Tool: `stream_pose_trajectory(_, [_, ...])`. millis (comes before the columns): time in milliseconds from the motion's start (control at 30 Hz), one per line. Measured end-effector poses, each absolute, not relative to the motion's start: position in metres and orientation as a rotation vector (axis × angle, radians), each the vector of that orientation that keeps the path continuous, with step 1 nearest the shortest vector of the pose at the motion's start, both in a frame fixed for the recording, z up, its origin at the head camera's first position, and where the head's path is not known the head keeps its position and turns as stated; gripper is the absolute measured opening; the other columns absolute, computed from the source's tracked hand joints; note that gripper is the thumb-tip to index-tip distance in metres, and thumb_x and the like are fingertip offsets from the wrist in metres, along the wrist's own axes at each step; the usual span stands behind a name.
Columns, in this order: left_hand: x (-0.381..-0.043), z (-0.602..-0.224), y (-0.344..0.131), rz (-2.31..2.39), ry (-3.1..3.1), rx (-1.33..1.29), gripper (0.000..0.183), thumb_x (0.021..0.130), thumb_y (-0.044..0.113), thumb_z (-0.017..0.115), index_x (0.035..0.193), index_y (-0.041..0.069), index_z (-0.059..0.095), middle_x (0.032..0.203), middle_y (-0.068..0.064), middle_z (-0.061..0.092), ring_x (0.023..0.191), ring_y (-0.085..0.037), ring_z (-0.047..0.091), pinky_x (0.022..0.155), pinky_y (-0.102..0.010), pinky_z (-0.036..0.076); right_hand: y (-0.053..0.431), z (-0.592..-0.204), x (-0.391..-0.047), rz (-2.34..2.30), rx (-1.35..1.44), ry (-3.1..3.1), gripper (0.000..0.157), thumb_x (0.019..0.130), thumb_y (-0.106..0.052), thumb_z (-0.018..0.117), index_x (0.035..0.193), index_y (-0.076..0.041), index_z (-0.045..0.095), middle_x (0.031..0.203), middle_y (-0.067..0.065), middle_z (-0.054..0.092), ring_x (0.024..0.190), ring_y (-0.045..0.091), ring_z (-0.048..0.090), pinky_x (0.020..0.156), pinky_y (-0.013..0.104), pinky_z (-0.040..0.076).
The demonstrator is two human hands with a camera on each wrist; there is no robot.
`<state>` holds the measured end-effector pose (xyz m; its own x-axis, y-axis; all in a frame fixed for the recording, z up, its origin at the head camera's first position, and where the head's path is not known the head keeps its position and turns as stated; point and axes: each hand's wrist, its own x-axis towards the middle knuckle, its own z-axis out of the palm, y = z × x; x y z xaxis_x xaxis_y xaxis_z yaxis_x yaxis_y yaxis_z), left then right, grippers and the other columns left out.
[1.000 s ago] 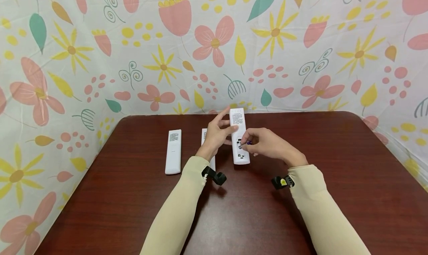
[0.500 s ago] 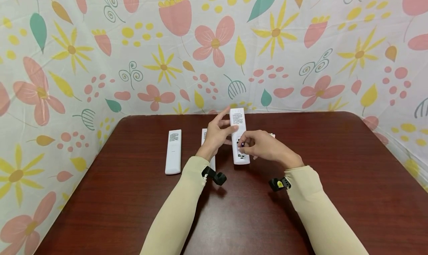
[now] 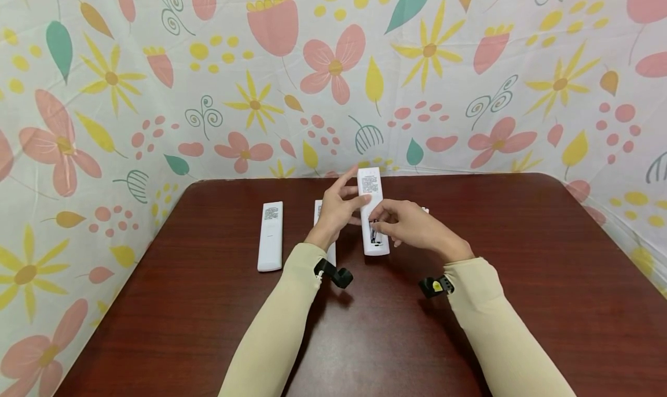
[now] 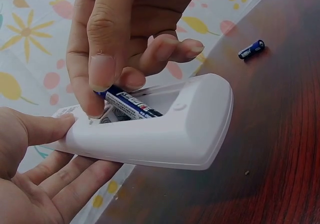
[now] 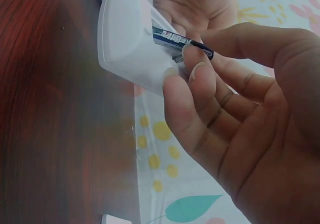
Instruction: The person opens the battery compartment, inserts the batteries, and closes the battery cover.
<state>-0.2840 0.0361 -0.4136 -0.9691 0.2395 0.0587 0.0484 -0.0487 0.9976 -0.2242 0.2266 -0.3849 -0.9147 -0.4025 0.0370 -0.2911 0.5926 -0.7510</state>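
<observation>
A white remote control is held over the table, its back side up and its battery compartment uncovered. The fingers and thumb of my left hand grip it from the left side. My right hand is at the compartment, pinching a blue battery between thumb and fingers. One end of that battery sits inside the compartment while the pinched end tilts up, as both wrist views show. Beneath it the inside of the compartment is partly hidden. On the table lies another blue battery, seen in the left wrist view.
A second white remote lies face down at the left of the brown table. Another white remote lies partly hidden under my left arm. Behind my right hand, a small white piece peeks out. A floral cloth hangs behind the table.
My right hand has brought the battery into the compartment, turning it to lie more along the remote. The left hand and the remote have hardly moved.
</observation>
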Motion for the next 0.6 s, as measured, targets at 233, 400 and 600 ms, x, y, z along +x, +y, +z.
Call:
stream_pose_trajectory(233, [-0.285,-0.4136,0.0355,2.168,2.063,0.311,0.071,0.099,0.005,0.078,0.155,0.041,0.054,0.121,-0.007,0.07,0.09,-0.033,0.075,0.065,-0.046,0.066,0.2277,-0.3842,-0.2249,-1.254,-0.564,2.712,0.014,0.104,-0.006,0.067,0.118,-0.004,0.07,0.099,0.01,0.073,0.073,0.022,0.067,0.067,0.052,0.063])
stream_pose_trajectory(400, [-0.2858,-0.4131,0.0352,2.192,2.043,0.309,0.072,0.098,0.003,0.077,0.158,0.037,0.053,0.121,-0.008,0.071,0.09,-0.031,0.076,0.065,-0.046,0.066,0.2301,-0.3853,-0.2264,-1.39,-0.485,2.798,0.019,0.106,-0.006,0.065,0.125,-0.004,0.07,0.102,0.013,0.072,0.075,0.028,0.068,0.068,0.054,0.063])
stream_pose_trajectory(600, [-0.2853,-0.4106,0.035,2.208,2.033,0.309,0.073,0.099,0.002,0.076,0.16,0.033,0.051,0.12,-0.008,0.071,0.089,-0.03,0.076,0.065,-0.046,0.066,0.2355,-0.3919,-0.2332,-1.644,-0.34,2.722,0.054,0.108,-0.017,0.066,0.157,-0.005,0.048,0.129,0.022,0.062,0.106,0.039,0.068,0.082,0.053,0.064])
